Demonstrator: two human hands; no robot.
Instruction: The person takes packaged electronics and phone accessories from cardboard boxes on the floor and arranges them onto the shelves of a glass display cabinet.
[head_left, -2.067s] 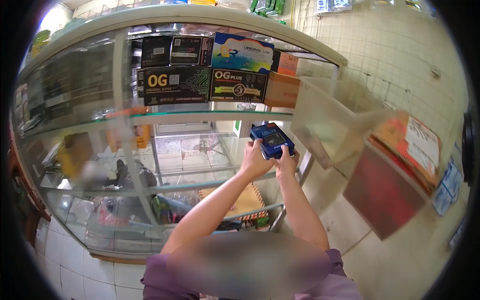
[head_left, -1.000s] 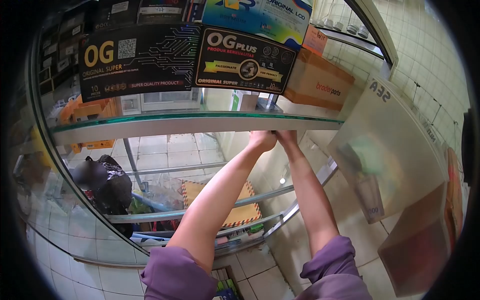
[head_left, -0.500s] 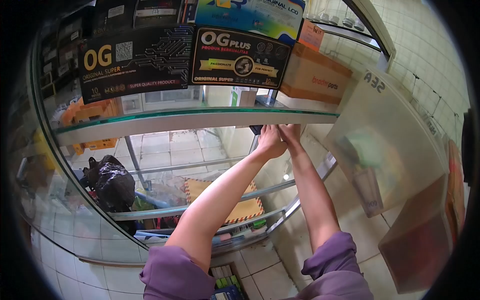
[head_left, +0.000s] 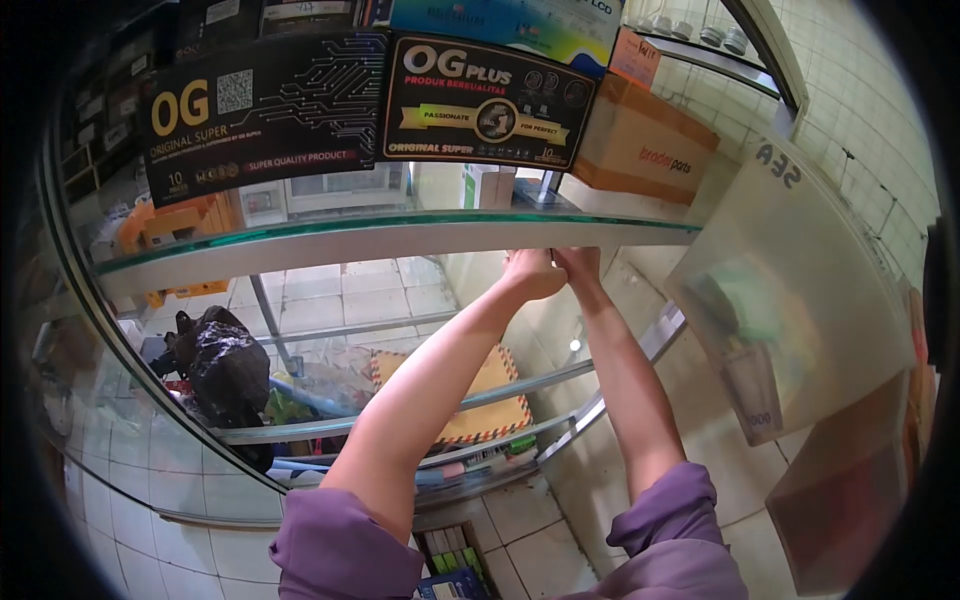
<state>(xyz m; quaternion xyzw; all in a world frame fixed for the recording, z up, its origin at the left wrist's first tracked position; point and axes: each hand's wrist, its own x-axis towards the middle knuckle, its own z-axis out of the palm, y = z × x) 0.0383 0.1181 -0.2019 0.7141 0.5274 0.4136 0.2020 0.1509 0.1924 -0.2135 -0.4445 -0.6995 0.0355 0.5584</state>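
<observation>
Both of my hands reach forward to the pale edge of a glass shelf (head_left: 300, 243), close beside each other. My left hand (head_left: 535, 273) is curled closed just under that edge, its fingertips turned away from view. Right next to it, my right hand (head_left: 579, 266) is also curled, with its upper part cut off by the shelf edge. A thin dark sliver shows between the two hands; what they hold is hidden. Above the shelf edge, a dark flat item (head_left: 543, 196) and a small white-and-green box (head_left: 488, 187) stand behind the hands.
A black OG box (head_left: 265, 115), an OG Plus box (head_left: 485, 105) and a brown carton (head_left: 645, 145) sit above. A translucent panel (head_left: 800, 290) leans at right. Lower in the glass case lie a black plastic bag (head_left: 225, 365) and a striped-edge envelope (head_left: 490, 415).
The view has shifted slightly. The dark object beside my left hand's fingers no longer shows there. Both hands stay together at the shelf edge.
</observation>
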